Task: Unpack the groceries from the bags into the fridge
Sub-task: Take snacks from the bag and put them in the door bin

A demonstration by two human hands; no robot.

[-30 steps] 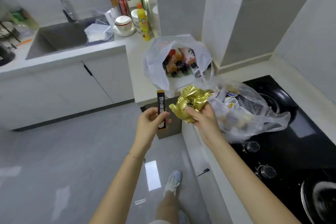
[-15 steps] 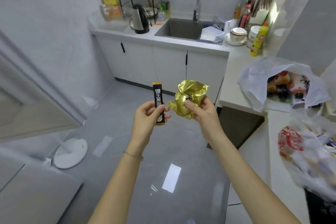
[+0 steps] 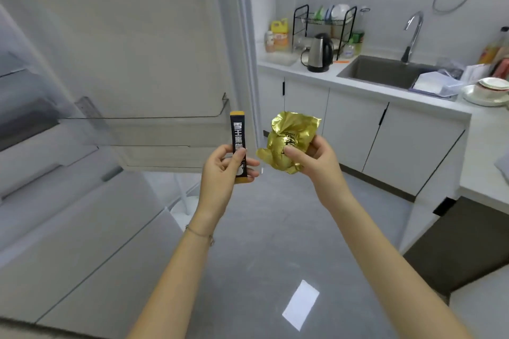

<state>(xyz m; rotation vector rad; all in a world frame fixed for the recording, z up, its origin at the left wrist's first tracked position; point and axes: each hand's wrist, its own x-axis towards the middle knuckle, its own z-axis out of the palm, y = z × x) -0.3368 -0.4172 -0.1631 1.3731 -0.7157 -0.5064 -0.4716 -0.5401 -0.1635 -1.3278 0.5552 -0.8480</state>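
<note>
Head view: I see the left hand (image 3: 220,170) pinching a black stick sachet (image 3: 238,140) upright, thumb across its front and fingers curled behind. The right hand (image 3: 316,162) grips a crumpled gold foil packet (image 3: 289,140), thumb on the front (print unreadable). Both items are held in the air over the grey floor (image 3: 261,242), near each other but apart, in front of the open fridge door (image 3: 137,49) and its clear door shelf (image 3: 154,129). Back right is a counter (image 3: 358,85) with a black kettle (image 3: 319,53) and a sink (image 3: 385,71).

Fridge door (image 3: 143,63) left (kettle (image 3: 319,53) right)
</note>
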